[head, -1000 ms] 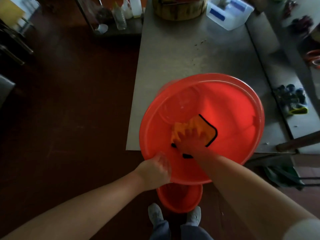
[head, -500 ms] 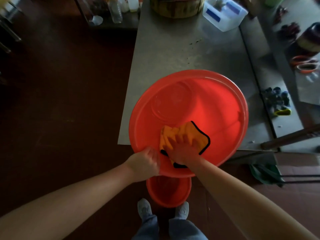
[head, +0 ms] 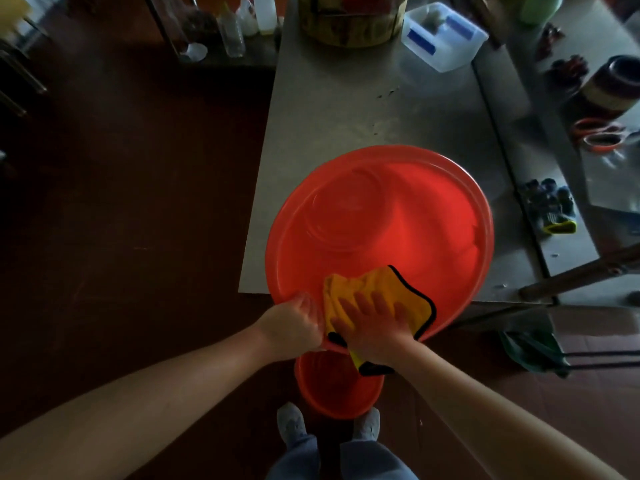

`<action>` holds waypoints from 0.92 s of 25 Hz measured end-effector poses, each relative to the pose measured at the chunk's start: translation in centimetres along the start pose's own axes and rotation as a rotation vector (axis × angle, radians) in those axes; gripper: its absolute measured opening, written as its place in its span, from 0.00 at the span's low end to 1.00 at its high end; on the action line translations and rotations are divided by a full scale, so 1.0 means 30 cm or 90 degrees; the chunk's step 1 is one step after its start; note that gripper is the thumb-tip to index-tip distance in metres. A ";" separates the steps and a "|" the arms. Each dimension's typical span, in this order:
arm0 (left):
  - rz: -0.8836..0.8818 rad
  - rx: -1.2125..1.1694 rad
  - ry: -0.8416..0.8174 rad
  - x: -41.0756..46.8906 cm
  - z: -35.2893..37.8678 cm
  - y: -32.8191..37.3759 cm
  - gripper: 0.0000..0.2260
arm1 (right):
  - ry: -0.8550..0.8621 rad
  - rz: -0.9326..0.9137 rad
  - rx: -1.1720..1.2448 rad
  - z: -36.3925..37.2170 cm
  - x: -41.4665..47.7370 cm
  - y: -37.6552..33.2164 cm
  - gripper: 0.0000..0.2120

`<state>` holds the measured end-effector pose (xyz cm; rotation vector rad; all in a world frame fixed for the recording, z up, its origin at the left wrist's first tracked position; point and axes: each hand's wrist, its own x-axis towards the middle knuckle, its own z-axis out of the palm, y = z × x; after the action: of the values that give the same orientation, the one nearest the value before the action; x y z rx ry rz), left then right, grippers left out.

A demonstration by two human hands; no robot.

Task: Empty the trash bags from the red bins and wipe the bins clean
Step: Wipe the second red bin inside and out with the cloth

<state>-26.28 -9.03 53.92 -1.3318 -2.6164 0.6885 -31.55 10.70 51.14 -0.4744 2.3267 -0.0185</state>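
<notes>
**Cloth pressed inside the tilted red bin**

The large round red plastic bin (head: 381,220) lies tipped on the near end of the grey metal table (head: 346,109), its open mouth facing up toward the camera and its near rim hanging past the table edge. The left hand (head: 292,327) grips that near rim, fingers curled round it. Just beside it, the right hand (head: 372,327) lies flat with fingers spread, pressing a yellow cloth with black edging (head: 405,289) against the bin's inner wall close to the rim; one corner of the cloth hangs out over the rim.

Below, a smaller red plastic bin (head: 336,389) stands on the dark floor just ahead of the person's grey shoes (head: 292,424).

Farther off are a clear plastic box with blue parts (head: 443,36) at the table's far end, and dark blue gloves with a yellow cuff (head: 550,209) and orange-handled scissors (head: 599,136) to the right.
</notes>
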 end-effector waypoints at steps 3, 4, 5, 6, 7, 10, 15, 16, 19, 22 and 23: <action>0.017 0.011 0.011 -0.011 0.018 0.025 0.24 | 0.027 0.007 -0.008 -0.006 0.147 -0.003 0.34; 0.018 0.014 0.010 -0.013 0.025 0.027 0.21 | 0.037 0.014 -0.013 -0.008 0.204 -0.001 0.33; 0.022 0.019 0.014 -0.012 0.029 0.025 0.17 | 0.045 0.023 -0.015 -0.015 0.261 0.002 0.33; 0.022 0.020 0.016 -0.009 0.026 0.020 0.13 | 0.048 0.030 -0.013 -0.028 0.314 0.007 0.32; 0.018 0.014 0.018 -0.004 0.021 0.017 0.11 | 0.044 0.031 -0.009 -0.046 0.362 0.012 0.32; -0.008 0.035 0.032 0.003 0.027 0.017 0.16 | 0.040 0.016 -0.028 -0.080 0.461 0.026 0.34; -0.060 0.024 0.033 -0.008 0.035 -0.005 0.29 | 0.035 0.020 -0.041 -0.061 0.378 0.021 0.33; -0.056 0.023 0.023 -0.007 0.033 -0.011 0.29 | 0.028 0.013 -0.036 -0.055 0.328 0.023 0.33; -0.036 0.030 -0.011 -0.007 0.029 -0.036 0.29 | 0.007 0.001 -0.031 -0.024 0.146 0.032 0.36; -0.039 0.035 -0.028 -0.008 0.020 -0.057 0.29 | 0.022 -0.020 -0.054 0.007 -0.014 0.049 0.43; -0.034 0.037 -0.029 -0.007 0.017 -0.058 0.27 | 0.037 -0.031 -0.064 0.014 -0.042 0.055 0.45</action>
<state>-27.59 -10.26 54.28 -1.2403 -2.6348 0.7884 -30.99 12.73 51.42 -0.5883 2.3811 0.0625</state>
